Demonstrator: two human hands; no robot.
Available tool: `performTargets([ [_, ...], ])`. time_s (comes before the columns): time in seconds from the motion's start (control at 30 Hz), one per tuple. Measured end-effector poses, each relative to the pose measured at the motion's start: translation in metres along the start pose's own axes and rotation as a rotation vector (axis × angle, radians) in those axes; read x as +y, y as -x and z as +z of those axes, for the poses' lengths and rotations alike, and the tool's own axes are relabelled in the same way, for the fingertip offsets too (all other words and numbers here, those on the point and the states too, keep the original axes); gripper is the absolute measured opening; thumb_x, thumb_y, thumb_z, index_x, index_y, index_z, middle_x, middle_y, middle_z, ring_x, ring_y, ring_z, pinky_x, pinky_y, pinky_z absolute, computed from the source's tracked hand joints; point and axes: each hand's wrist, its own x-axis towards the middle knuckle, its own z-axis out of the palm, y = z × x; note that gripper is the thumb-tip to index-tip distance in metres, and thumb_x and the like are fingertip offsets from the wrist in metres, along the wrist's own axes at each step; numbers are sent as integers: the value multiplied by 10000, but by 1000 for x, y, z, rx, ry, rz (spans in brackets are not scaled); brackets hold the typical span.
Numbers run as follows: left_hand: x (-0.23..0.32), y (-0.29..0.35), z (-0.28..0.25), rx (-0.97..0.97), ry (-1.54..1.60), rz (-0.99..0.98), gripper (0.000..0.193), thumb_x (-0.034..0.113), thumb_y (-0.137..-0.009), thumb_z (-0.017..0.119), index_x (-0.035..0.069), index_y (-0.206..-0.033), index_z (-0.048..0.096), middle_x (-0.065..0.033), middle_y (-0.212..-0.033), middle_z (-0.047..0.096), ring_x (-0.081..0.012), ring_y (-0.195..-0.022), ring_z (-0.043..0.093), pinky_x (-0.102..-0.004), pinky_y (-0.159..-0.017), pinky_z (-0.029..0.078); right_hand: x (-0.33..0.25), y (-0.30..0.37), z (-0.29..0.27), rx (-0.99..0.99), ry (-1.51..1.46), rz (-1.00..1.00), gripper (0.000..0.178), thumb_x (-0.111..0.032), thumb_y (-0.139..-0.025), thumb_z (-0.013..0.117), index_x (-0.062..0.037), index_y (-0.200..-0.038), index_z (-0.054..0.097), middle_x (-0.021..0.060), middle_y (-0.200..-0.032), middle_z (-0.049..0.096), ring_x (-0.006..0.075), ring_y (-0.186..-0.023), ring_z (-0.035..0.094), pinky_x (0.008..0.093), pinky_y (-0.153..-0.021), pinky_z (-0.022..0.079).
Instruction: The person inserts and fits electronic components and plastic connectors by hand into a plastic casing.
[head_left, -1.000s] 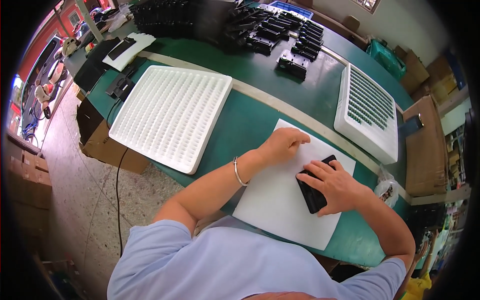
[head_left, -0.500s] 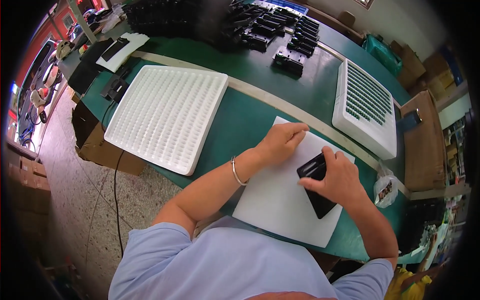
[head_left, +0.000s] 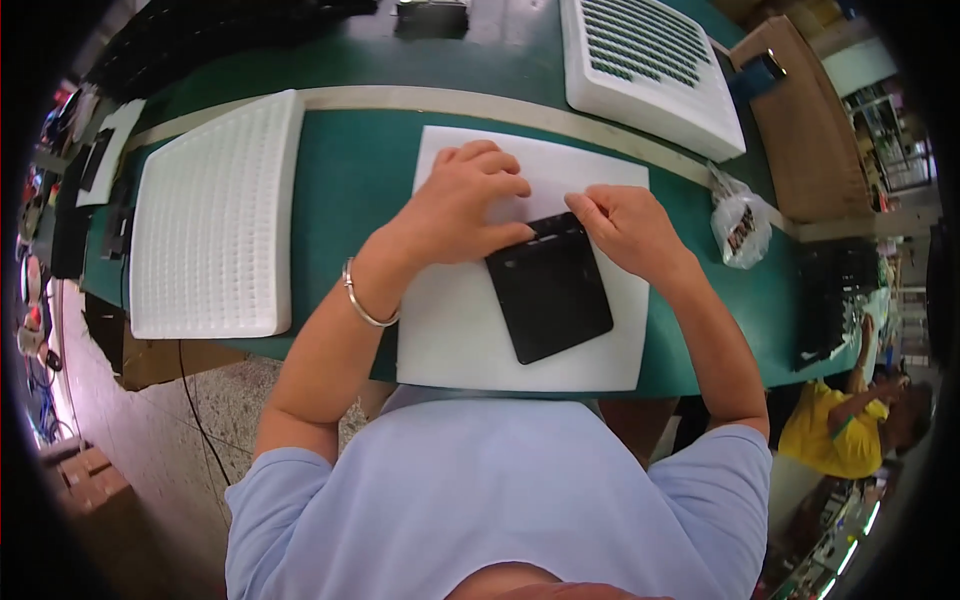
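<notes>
A flat black rectangular plastic case [head_left: 552,295] lies slightly turned on a white foam sheet [head_left: 450,340] in front of me. Small slots or fittings run along its far edge, but I cannot make out their detail. At the far left corner, the thumb of my left hand [head_left: 462,200] touches the case, while the other fingers stay bent and apart above the foam. My right hand [head_left: 632,228] is closed at the far right corner, thumb and forefinger pinched together; whatever is between them is too small to tell.
To the left is a white dimpled tray [head_left: 215,220]. Another white tray [head_left: 660,100], with rows of small green parts, stands far right, near a clear bag of small parts [head_left: 740,230] and a cardboard sheet [head_left: 800,130]. A person in yellow [head_left: 835,430] is off to the right.
The view has swung, so the trays appear further left and higher. My left hand has come to the case, which now shows its broad face. My right hand has moved from gripping its side to its corner.
</notes>
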Motion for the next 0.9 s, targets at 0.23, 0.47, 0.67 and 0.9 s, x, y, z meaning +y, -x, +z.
performTargets([
  [0.23,15,1,-1,-60,138,-40,441,179,-708,837,58,-1101,677,-114,-1198,631,-311,-1263,520,-455,-1091,353,8,27,-3,-83,-156,-162,339,-200,-844,755,-123,-1161,663,75,-959,623,253,-736,625,350,-679,523],
  [0.47,8,0,3,-73,19,-60,405,118,-726,817,64,-1097,666,-111,-1183,628,-317,-1246,530,-453,-1087,355,7,30,6,77,-129,-70,330,-195,-843,756,-78,-1126,634,90,-924,628,273,-755,651,375,-678,532],
  [0.67,17,-4,7,-2,-25,-82,338,95,-755,796,68,-1071,678,-107,-1159,627,-320,-1181,554,-435,-1041,379,3,26,14,124,-74,-88,306,-235,-862,738,-81,-1104,632,107,-942,649,325,-818,662,410,-701,540],
  [0.9,4,-1,17,130,-28,-89,301,111,-758,812,74,-1030,689,-76,-1060,644,-291,-1107,576,-425,-978,399,57,-3,-42,400,14,-170,196,-178,-874,726,-43,-1016,720,153,-939,715,324,-822,687,367,-722,543],
])
